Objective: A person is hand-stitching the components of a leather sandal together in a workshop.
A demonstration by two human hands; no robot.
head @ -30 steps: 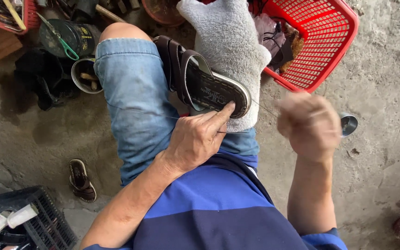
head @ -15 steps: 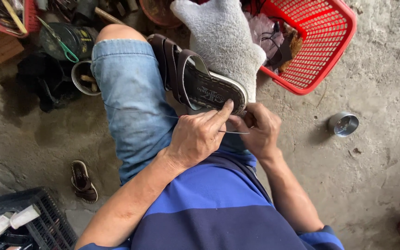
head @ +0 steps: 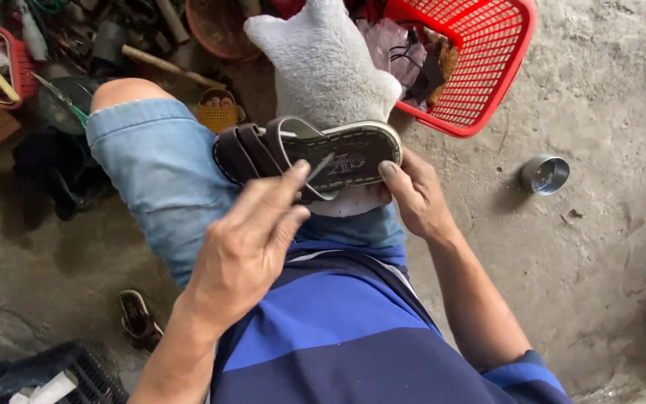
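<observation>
Red plastic basket, upper right; small metal tin, right; spare sandal, lower left; black crate, bottom left.

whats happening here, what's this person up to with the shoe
A seated person in denim shorts holds a dark brown strapped sandal on a grey cloth over the lap. The right hand steadies its heel end, while the left hand is raised just in front of its sole. A red plastic basket and small metal tin sit on the concrete floor.
</observation>
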